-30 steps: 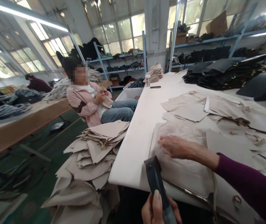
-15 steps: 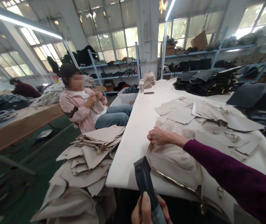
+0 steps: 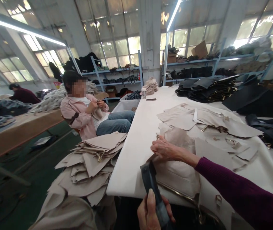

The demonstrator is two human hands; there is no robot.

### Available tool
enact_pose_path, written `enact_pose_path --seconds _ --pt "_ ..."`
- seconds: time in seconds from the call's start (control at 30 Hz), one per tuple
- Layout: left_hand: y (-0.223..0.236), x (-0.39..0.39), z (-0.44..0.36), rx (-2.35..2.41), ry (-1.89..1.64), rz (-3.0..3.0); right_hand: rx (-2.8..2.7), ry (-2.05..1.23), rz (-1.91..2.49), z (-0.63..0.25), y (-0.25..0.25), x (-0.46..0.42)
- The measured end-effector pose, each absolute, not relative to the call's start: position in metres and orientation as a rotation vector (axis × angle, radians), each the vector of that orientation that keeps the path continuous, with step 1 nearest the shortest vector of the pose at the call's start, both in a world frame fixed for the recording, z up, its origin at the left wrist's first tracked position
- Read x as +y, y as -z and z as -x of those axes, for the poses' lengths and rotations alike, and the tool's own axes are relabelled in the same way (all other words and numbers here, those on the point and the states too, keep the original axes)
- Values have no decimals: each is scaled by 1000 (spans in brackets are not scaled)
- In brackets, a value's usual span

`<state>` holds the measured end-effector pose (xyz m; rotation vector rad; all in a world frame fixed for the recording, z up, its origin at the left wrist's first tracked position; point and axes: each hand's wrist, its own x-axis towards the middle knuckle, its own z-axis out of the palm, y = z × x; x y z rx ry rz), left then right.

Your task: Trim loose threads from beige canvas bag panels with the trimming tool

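My right hand (image 3: pixel 164 149), in a purple sleeve, grips the far left edge of a beige fabric bag piece (image 3: pixel 177 174) lying on the white table (image 3: pixel 136 140), fingers curled on the cloth. The piece has a metal zipper along its near edge. My left hand (image 3: pixel 151 214) is closed round a dark flat tool (image 3: pixel 151 185) that stands up at the table's near edge, just below my right hand.
More beige pieces (image 3: pixel 198 118) and black pieces (image 3: pixel 206 86) lie across the table. A heap of beige pieces (image 3: pixel 93 159) sits left of the table. A seated person in a pink jacket (image 3: pixel 83 108) handles cloth beyond it. Blue shelves (image 3: pixel 117 70) line the back wall.
My right hand went from lying flat on the beige piece to gripping its left edge. The dark tool in my left hand now rises closer to that hand.
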<state>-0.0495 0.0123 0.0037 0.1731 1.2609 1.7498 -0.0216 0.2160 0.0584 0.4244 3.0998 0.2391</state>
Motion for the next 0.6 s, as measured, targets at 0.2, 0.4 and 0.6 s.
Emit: enact_pose_path --seconds 0.2,0.4,0.6 --pt "-8 16 67 1276 -1781 -209 3212 -231 -527 23 -44 215" --pt "-11 10 66 1261 -1839 -141 3334 -223 -770 33 -49 227" --pt "-16 -2 63 1196 -1860 -89 3161 -344 -1691 -42 -68 197"
